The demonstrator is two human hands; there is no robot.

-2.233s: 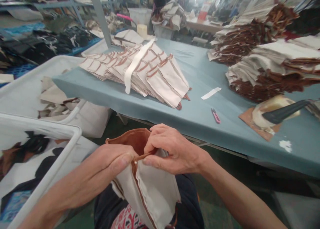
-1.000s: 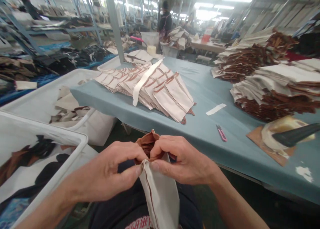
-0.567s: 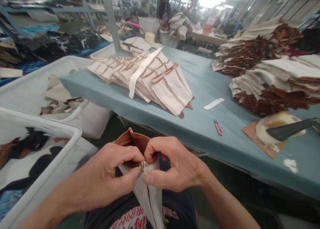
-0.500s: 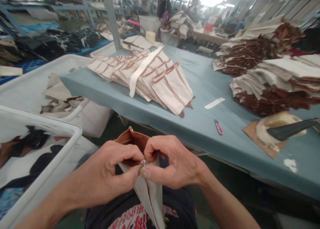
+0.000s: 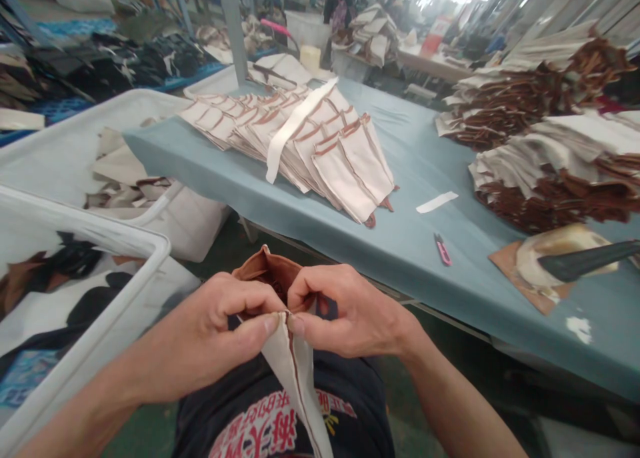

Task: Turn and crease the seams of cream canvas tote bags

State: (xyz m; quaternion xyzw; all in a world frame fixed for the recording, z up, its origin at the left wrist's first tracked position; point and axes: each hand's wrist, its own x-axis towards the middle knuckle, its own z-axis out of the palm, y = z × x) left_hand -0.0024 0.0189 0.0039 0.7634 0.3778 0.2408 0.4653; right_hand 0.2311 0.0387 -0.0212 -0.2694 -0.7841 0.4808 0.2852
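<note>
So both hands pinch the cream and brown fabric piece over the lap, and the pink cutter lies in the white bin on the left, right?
The cutter's place is wrong: in the head view the pink cutter lies on the blue-grey table. The rest holds: the left hand and right hand both pinch the fabric piece over the lap.

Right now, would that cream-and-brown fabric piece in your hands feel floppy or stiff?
Probably floppy: the fabric piece hangs limp below the left hand and right hand. Its brown top looks crumpled, so likely soft. Seemingly light, since fingertips alone pinch it.
</note>
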